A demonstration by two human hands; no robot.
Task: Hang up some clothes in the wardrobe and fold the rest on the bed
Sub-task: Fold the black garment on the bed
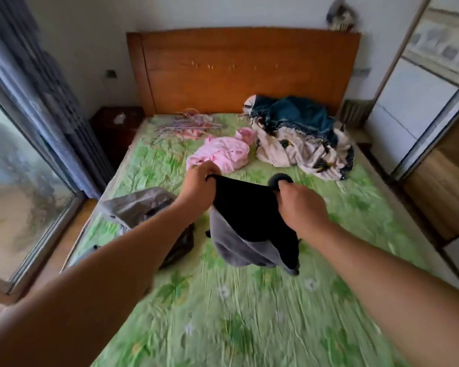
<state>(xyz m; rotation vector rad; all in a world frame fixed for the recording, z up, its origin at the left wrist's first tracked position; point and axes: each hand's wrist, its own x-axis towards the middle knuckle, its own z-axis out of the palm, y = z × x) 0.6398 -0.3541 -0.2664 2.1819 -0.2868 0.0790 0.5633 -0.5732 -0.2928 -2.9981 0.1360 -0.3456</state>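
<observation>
Both hands, the left hand point(199, 185) and right hand point(301, 205), pinch the top edge of a black-and-grey soft garment point(249, 223), holding it up over the green floral bedsheet point(223, 313). Little looks done: a pink garment point(223, 154), a blue-and-cream heap point(297, 136) and loose hangers point(186, 125) (unused) wait. No writing is legible.

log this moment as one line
left hand: grips black-and-grey fabric garment | right hand: grips it | garment: held over green floral bed
</observation>
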